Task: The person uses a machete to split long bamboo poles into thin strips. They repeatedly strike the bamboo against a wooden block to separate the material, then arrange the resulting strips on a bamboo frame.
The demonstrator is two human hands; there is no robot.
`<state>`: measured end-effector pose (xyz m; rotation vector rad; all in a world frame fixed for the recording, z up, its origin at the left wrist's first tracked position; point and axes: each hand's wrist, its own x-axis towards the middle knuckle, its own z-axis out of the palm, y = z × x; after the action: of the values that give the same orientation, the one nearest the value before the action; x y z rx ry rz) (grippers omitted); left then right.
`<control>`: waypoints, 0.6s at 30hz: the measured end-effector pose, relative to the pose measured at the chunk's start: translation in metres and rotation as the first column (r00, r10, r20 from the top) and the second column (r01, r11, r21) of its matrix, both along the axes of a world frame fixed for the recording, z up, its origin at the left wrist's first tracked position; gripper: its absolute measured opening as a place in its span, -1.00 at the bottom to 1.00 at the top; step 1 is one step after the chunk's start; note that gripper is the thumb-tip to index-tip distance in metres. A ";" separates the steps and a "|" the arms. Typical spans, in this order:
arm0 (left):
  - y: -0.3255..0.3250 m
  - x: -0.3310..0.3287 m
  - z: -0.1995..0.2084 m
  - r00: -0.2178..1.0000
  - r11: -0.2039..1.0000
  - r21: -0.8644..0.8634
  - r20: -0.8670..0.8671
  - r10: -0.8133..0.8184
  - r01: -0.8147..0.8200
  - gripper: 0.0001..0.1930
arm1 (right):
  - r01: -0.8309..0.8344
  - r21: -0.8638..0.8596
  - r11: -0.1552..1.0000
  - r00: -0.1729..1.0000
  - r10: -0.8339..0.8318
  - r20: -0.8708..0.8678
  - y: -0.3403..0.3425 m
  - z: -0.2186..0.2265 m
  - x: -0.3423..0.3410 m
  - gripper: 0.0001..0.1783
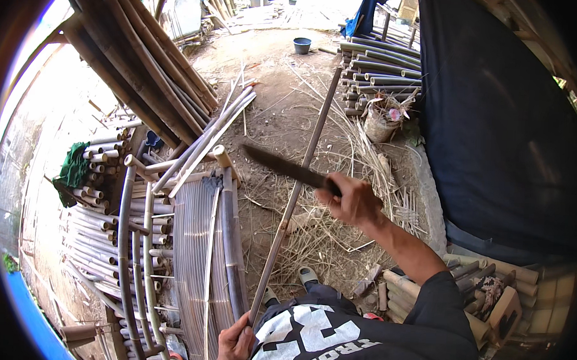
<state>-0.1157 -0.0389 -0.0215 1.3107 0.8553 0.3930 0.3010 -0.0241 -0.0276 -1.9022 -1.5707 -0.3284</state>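
My left hand (235, 342) is closed round the near end of a long bamboo strip (313, 139), low in front of my body. The strip slants up and away to the right, its far end over the dirt ground. My right hand (349, 199) grips the handle of a machete (282, 165), arm stretched forward. The dark blade points left and crosses over the strip near its middle; whether the two touch I cannot tell.
To my left stands a bamboo frame (126, 237) beside a slatted bamboo panel (198, 253). Bamboo poles are stacked at the far right (383, 68), and taller poles (132, 64) lean at the left. Shavings (324, 246) litter the ground. A dark bucket (301, 45) stands farther off; a black sheet (503, 125) hangs right.
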 end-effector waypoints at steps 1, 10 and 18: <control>0.001 0.000 0.005 0.999 0.999 0.029 -0.009 -0.039 0.039 -0.57 | 0.033 -0.108 0.994 0.981 -0.053 -0.186 0.002 0.002 0.009 -0.30; -0.010 -0.032 -0.025 0.996 0.996 0.045 0.046 -0.079 0.077 -0.53 | 0.221 -0.095 0.971 0.957 -0.234 -0.169 0.009 0.047 0.091 -0.20; -0.016 -0.067 -0.040 0.987 0.985 -0.107 0.104 -0.124 0.135 -0.43 | 0.596 -0.191 0.780 0.601 -0.591 -0.538 -0.011 0.091 0.206 -0.10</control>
<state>-0.1823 -0.0544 -0.0617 1.2239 0.6972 0.2982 0.5066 -0.0353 0.0629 -2.2033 -0.4956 -0.0098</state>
